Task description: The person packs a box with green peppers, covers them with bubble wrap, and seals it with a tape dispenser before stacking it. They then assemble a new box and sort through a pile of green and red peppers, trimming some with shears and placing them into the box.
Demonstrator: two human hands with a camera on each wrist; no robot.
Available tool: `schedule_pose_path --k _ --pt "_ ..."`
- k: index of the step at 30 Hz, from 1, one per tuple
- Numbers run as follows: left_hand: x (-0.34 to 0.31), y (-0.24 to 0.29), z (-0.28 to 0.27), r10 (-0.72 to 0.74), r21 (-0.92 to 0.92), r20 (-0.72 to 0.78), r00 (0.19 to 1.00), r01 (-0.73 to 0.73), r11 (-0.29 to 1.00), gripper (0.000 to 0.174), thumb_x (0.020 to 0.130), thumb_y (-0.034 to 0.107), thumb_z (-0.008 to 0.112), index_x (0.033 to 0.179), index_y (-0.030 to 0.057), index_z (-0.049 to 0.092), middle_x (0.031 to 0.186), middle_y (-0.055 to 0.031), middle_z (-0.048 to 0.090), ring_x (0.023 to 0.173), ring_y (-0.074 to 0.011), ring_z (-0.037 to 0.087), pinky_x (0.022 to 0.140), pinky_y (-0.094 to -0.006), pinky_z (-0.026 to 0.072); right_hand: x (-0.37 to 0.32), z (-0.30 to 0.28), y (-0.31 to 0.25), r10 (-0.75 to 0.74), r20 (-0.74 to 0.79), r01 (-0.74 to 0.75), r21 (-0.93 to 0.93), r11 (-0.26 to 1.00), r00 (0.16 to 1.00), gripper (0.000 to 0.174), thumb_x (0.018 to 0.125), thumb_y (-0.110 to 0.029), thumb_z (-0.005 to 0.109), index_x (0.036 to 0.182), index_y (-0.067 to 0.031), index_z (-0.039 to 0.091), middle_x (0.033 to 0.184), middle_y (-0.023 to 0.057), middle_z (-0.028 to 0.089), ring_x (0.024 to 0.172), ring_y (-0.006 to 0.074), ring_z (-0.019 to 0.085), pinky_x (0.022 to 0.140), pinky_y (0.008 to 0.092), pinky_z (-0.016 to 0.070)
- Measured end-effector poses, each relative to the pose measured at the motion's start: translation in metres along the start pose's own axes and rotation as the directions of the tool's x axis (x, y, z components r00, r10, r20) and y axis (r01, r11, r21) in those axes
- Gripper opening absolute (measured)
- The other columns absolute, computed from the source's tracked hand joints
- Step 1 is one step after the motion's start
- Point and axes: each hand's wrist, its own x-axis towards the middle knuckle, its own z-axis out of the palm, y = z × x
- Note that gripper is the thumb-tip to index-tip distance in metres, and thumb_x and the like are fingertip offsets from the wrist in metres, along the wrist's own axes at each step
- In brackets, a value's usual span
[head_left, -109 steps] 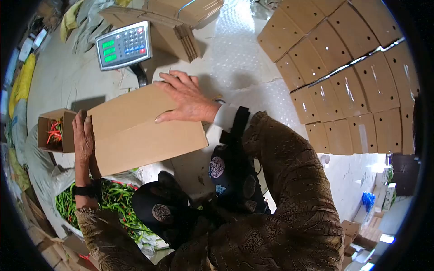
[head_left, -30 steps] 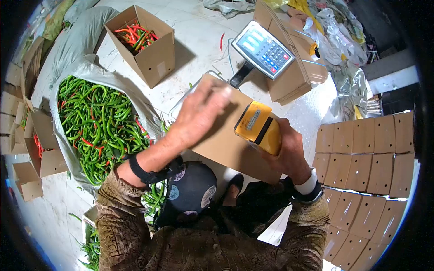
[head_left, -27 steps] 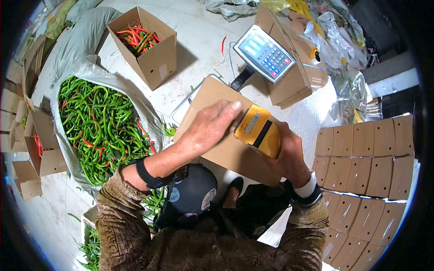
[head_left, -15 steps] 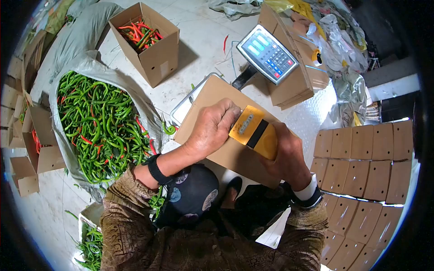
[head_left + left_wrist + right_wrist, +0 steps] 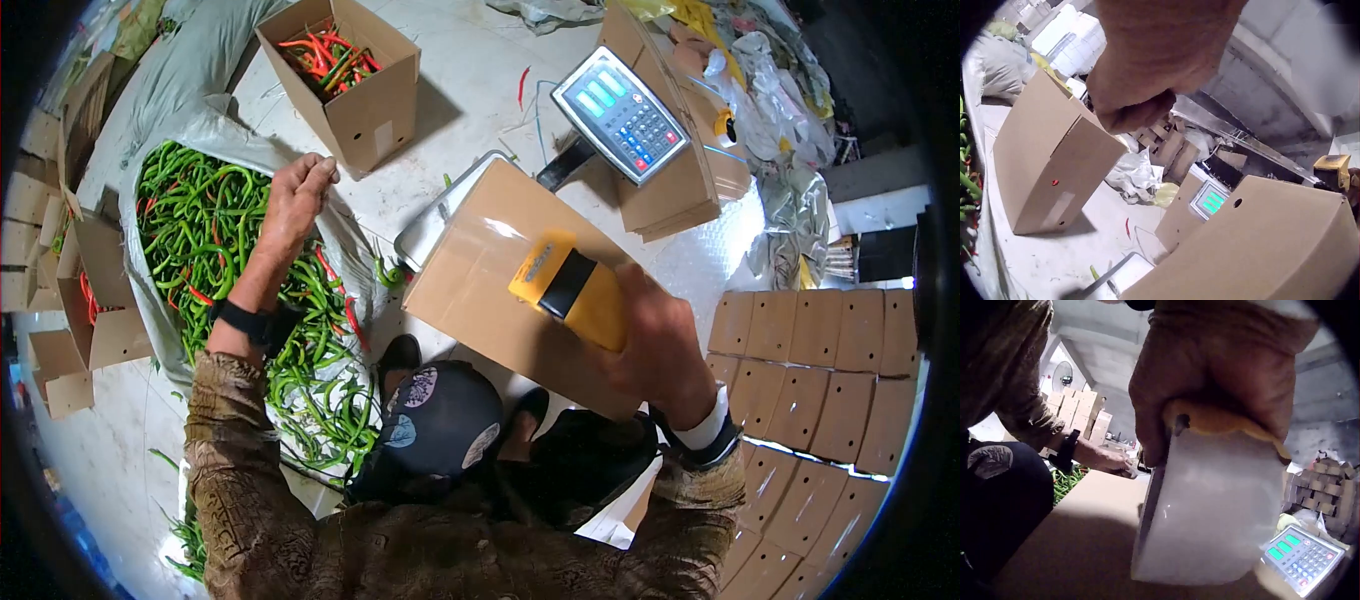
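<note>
The right hand (image 5: pixel 655 335) is clenched around a yellow tape dispenser (image 5: pixel 570 290). Its fingers wrap over the back of the tool, and the wrist is bent down so that the dispenser's front end rests on the top of a closed cardboard box (image 5: pixel 470 275). In the right wrist view the same grip (image 5: pixel 1222 369) shows from below, with the roll of tape (image 5: pixel 1210 506) hanging under the fingers and touching the box lid.

The left arm is stretched out to the side, well apart from the box. The left hand (image 5: pixel 297 195) is raised, knuckles up, over a sack of green peppers (image 5: pixel 200 240) on the floor. Its fingers are loosely curled and nothing can be seen in them.

The box under the right hand sits on a scale platform (image 5: pixel 428 218). The scale's display (image 5: pixel 620 112) stands just beyond that hand. An open box of red peppers (image 5: pixel 370 100) is beyond the left hand.
</note>
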Motion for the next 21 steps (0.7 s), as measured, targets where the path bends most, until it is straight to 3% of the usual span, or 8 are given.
schedule_pose_path --k 4,7,10,11,12,14,19,21 --pt "0.010 -0.025 0.006 0.046 0.022 0.039 0.998 -0.047 0.999 0.031 0.098 0.027 0.055 0.077 0.0044 0.059 0.061 0.0056 0.044 0.054 -0.0052 0.038 0.049 -0.0228 0.0305 0.006 0.005 0.007 0.006 0.012 -0.006 -0.015 1.000 1.000 0.051 0.071 -0.020 0.075 0.110 0.0001 0.049 0.084 0.0220 0.063 0.074 0.0396 0.065 0.061 0.0445 0.0537" --pt "0.012 -0.047 0.019 0.055 0.064 -0.020 0.998 -0.054 0.996 0.030 0.097 0.025 0.055 0.078 0.0025 0.060 0.061 0.0035 0.046 0.056 -0.0061 0.041 0.052 -0.0239 0.0363 0.016 0.006 -0.003 0.039 0.093 -0.033 -0.064 0.997 0.995 0.053 0.070 -0.020 0.076 0.110 0.0002 0.048 0.082 0.0213 0.063 0.073 0.0384 0.066 0.061 0.0443 0.0536" --pt "0.024 -0.092 0.039 0.346 0.368 0.018 0.938 -0.328 0.870 0.024 0.095 0.022 0.056 0.087 -0.0001 0.062 0.065 -0.0158 0.061 0.061 -0.0272 0.063 0.059 -0.0398 0.0479 0.023 0.007 -0.006 0.061 0.107 -0.054 -0.066 0.996 0.992 0.055 0.068 -0.020 0.077 0.111 -0.0003 0.048 0.081 0.0202 0.063 0.071 0.0383 0.066 0.061 0.0447 0.0535" --pt "0.021 -0.099 0.053 0.358 0.463 0.060 0.932 -0.343 0.817 0.022 0.094 0.021 0.055 0.090 0.0006 0.062 0.071 -0.0199 0.062 0.067 -0.0341 0.064 0.062 -0.0433 0.0491 0.026 0.006 -0.007 0.101 0.139 -0.090 -0.085 0.992 0.985 0.055 0.068 -0.020 0.077 0.110 -0.0008 0.049 0.080 0.0199 0.063 0.071 0.0383 0.066 0.061 0.0446 0.0535" --pt "0.015 -0.107 0.067 0.363 0.553 0.103 0.926 -0.356 0.753 0.019 0.093 0.020 0.055 0.094 0.0012 0.062 0.076 -0.0240 0.063 0.074 -0.0409 0.065 0.065 -0.0468 0.0503 0.028 0.006 -0.009 0.141 0.171 -0.125 -0.102 0.987 0.975 0.055 0.067 -0.021 0.078 0.110 -0.0012 0.049 0.079 0.0196 0.063 0.071 0.0384 0.065 0.062 0.0445 0.0535" --pt "0.008 -0.131 0.097 0.346 0.523 0.246 0.905 -0.425 0.739 0.016 0.091 0.017 0.055 0.098 0.0029 0.059 0.079 -0.0247 0.063 0.076 -0.0451 0.062 0.066 -0.0511 0.0503 0.034 0.007 -0.008 0.137 0.176 -0.124 -0.085 0.989 0.975 0.055 0.066 -0.021 0.078 0.109 -0.0023 0.050 0.079 0.0191 0.063 0.072 0.0385 0.065 0.062 0.0442 0.0535" --pt "0.002 -0.124 0.124 0.151 0.448 0.456 0.877 -0.373 0.813 0.018 0.095 0.022 0.052 0.104 0.0066 0.054 0.077 -0.0246 0.063 0.074 -0.0463 0.061 0.066 -0.0544 0.0491 0.039 0.012 -0.005 0.161 0.221 -0.147 -0.080 0.986 0.962 0.054 0.064 -0.021 0.079 0.107 -0.0054 0.051 0.080 0.0176 0.063 0.074 0.0386 0.065 0.064 0.0434 0.0533" --pt "0.003 -0.118 0.123 0.104 0.510 0.454 0.885 -0.354 0.784 0.020 0.097 0.026 0.048 0.101 0.0068 0.051 0.074 -0.0253 0.061 0.073 -0.0465 0.061 0.066 -0.0546 0.0487 0.041 0.015 -0.003 0.151 0.178 -0.152 -0.007 0.988 0.972 0.054 0.063 -0.021 0.079 0.107 -0.0071 0.050 0.081 0.0167 0.064 0.074 0.0393 0.065 0.064 0.0453 0.0517"
